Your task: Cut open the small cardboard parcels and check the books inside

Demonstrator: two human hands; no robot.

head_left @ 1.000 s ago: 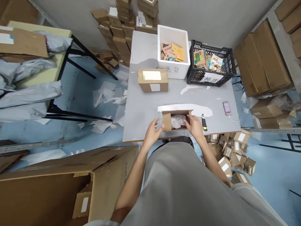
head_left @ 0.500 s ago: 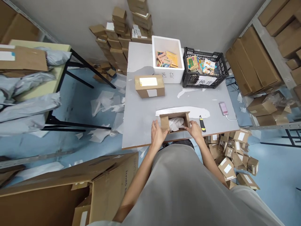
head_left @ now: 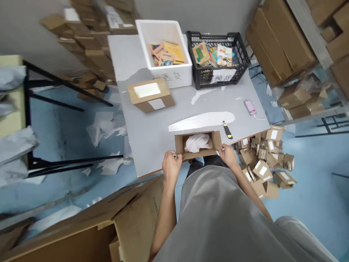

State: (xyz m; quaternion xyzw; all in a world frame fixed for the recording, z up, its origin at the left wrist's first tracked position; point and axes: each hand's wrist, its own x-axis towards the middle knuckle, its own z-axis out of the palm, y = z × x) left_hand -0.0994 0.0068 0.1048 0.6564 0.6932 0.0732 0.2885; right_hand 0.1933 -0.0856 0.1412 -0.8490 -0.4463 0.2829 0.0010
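Note:
An open cardboard box (head_left: 200, 155) sits at the table's front edge, its flaps parted at the top. Inside lies a bundle of crumpled white wrapping (head_left: 196, 143); what it wraps is hidden. My left hand (head_left: 171, 166) pinches the box's near left corner between thumb and fingers. At the near right corner, my right hand (head_left: 228, 156) grips the cardboard in the same way. A black and yellow utility knife (head_left: 227, 130) lies just beyond the box, nearer my right hand, and touches neither hand.
Behind the box are a white strip (head_left: 201, 120), a closed carton (head_left: 151, 95), a white foam bin (head_left: 174, 77) and a black crate (head_left: 219, 74) holding booklets. A phone (head_left: 249, 107) on a cable lies right. Small boxes (head_left: 263, 163) litter the floor; a large carton (head_left: 139, 222) stands left.
My hands have moved apart to the box's near corners, and its flaps stand wider, showing more of the white bundle. The box sits nearer my body. The view has turned.

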